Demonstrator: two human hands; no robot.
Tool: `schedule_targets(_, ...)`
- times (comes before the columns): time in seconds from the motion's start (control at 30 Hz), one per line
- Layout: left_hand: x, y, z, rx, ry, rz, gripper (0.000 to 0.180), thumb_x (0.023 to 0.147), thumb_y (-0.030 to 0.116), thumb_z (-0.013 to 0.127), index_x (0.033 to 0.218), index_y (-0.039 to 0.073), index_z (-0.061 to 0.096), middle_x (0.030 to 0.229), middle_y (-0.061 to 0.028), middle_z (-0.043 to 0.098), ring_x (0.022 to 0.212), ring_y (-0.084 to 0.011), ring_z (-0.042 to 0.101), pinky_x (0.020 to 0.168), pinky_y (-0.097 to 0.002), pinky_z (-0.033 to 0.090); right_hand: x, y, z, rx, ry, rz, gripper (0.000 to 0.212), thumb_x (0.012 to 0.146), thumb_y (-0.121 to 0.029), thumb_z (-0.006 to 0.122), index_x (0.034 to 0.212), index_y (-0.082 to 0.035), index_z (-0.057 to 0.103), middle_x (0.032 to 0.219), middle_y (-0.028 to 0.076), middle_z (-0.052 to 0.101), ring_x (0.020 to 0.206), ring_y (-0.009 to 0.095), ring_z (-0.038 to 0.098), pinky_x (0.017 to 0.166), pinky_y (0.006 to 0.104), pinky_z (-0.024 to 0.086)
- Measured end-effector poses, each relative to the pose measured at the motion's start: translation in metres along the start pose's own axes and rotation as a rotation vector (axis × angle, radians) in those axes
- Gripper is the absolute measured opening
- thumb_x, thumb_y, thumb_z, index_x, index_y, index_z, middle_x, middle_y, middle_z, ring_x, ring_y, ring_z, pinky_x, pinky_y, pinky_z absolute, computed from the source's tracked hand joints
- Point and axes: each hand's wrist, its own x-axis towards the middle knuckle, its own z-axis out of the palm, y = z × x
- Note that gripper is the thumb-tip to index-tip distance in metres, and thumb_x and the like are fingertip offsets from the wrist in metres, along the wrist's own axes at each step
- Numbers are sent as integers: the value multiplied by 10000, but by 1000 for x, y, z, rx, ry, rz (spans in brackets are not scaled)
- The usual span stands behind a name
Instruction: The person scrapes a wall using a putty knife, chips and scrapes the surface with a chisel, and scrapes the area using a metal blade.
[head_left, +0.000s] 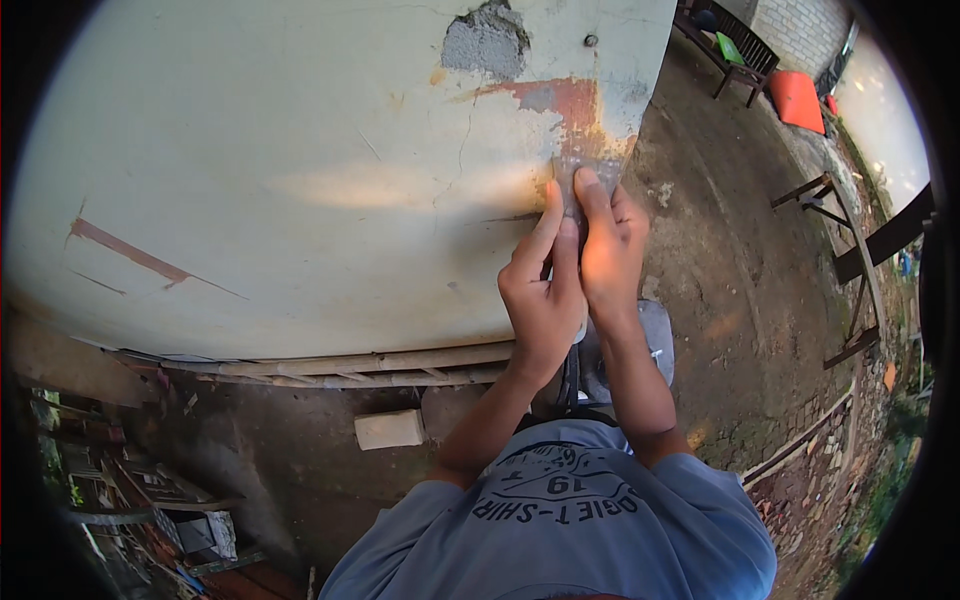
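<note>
Both hands are closed around a flat metal scraper (568, 176), its blade lying against the pale wall (330, 120) close to the wall's right edge. My left hand (541, 275) grips it from the left, index finger stretched up along the blade. On the other side my right hand (612, 250) wraps it, thumb pressed on the blade. Fingers and palms hide most of the handle. Just above the blade, a reddish-brown patch (578, 108) of bared surface shows through the flaking paint. Higher up, a hole (487, 42) exposes rough grey mortar.
Bamboo poles (350, 368) run along the wall's lower edge. A pale block (390, 429) lies on the ground below. A dark bench (735, 60) and an orange object (797, 101) stand at the far right. Scrap wood (130, 490) is piled at lower left.
</note>
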Motion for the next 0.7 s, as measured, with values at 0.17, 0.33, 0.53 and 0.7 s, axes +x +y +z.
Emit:
schedule_targets(0.17,-1,-23,1,92,38,99,345,964,32,526,1304,-19,540,773,64,528,687,-13,420,574,-184,378,1,11,0,-7,79,-49,228,977,-178,534,911,14,638,824,-8,632,719,26,504,620,200,413)
schedule_targets(0.33,-10,-21,1,58,44,71,354,963,48,537,1309,-24,532,766,66,526,684,-23,420,581,-197,390,-5,21,-3,-6,86,-41,232,975,-183,536,893,10,634,804,-14,625,696,25,497,604,203,406)
schedule_targets(0.53,14,7,5,-6,28,-1,348,953,36,545,1298,-12,548,735,77,477,648,-17,385,534,-196,354,3,-3,-1,-22,35,-63,224,972,-172,537,871,9,620,784,-24,605,690,27,489,595,210,399)
schedule_targets(0.7,-8,-30,6,98,54,119,341,955,36,545,1292,-14,552,814,41,591,717,-21,466,630,-189,424,3,12,-1,-33,142,-43,252,970,-175,543,785,-15,605,703,-49,558,623,21,440,528,217,354)
